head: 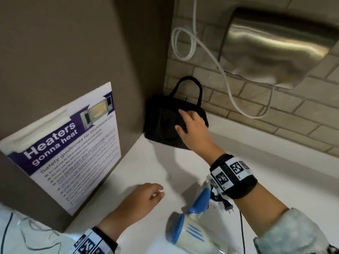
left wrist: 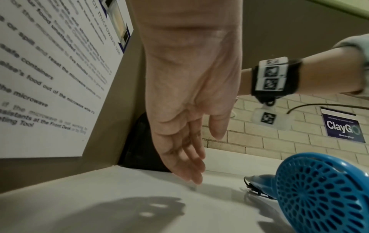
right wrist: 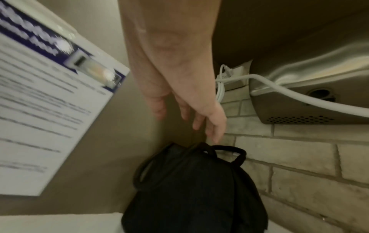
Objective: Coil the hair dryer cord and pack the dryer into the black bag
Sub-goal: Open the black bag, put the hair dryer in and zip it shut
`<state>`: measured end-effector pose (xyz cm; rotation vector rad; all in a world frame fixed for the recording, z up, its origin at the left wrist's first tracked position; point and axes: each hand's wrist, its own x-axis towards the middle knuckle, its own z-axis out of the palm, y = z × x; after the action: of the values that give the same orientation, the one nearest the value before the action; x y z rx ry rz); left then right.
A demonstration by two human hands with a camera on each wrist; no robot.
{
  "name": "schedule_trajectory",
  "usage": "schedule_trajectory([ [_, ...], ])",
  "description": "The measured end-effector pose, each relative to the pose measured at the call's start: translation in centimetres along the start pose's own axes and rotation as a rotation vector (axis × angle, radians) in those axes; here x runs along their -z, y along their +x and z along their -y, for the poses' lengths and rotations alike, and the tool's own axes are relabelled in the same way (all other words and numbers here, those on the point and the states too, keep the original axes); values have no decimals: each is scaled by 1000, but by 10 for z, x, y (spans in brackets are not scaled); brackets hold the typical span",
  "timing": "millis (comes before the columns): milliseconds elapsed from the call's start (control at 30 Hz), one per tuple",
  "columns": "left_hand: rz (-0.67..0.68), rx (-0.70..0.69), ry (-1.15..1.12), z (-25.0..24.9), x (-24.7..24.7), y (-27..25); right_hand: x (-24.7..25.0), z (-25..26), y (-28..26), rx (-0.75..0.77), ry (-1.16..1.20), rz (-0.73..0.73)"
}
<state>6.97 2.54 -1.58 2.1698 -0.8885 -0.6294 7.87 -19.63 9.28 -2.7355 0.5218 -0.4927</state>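
Reaching right hand (head: 192,129) over black bag (head: 165,125), fingers loose, empty; left hand (head: 145,197) open

Shared pantry: microwave safety poster (head: 73,143), wall hand dryer (head: 275,46).

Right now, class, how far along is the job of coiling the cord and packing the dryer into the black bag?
Done: the cord looks bundled at the hair dryer handle, which lies on the counter. In hand: the right hand reaches the black bag in the corner, with no grip visible yet; the left hand is open and holds nothing. Left: open the bag and put the dryer in.
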Motion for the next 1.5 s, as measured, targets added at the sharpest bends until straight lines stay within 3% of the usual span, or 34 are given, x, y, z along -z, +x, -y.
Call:
schedule_trajectory([
  [167,-39,-51,20,-2,12,-10,-21,-13,37,-107,-241,106],
  [267,-68,-67,28,-5,19,-14,-31,-20,33,-88,-312,52],
  [433,-131,-140,18,-18,28,-18,-25,-31,6,80,-130,-62],
  [600,-335,-303,-36,-45,47,-27,0,-25,-46,279,29,-95],
  [767,-569,-408,3,-57,65,-31,3,-1,-94,408,179,-25],
  [1000,-573,-284,120,-25,76,-29,-2,16,-116,567,309,227],
  [1100,-500,-157,84,-17,82,-32,-2,18,-110,418,401,151],
  [1200,-413,-70,83,-13,84,-34,-12,6,-91,69,409,103],
  [1300,-404,-28,67,-13,82,-35,-26,-13,-72,-293,497,266],
  [1400,-399,-39,43,-15,79,-35,-24,-17,-68,-646,821,526],
  [1500,-397,-55,21,-13,79,-33,-24,-26,-64,-852,1005,579],
])
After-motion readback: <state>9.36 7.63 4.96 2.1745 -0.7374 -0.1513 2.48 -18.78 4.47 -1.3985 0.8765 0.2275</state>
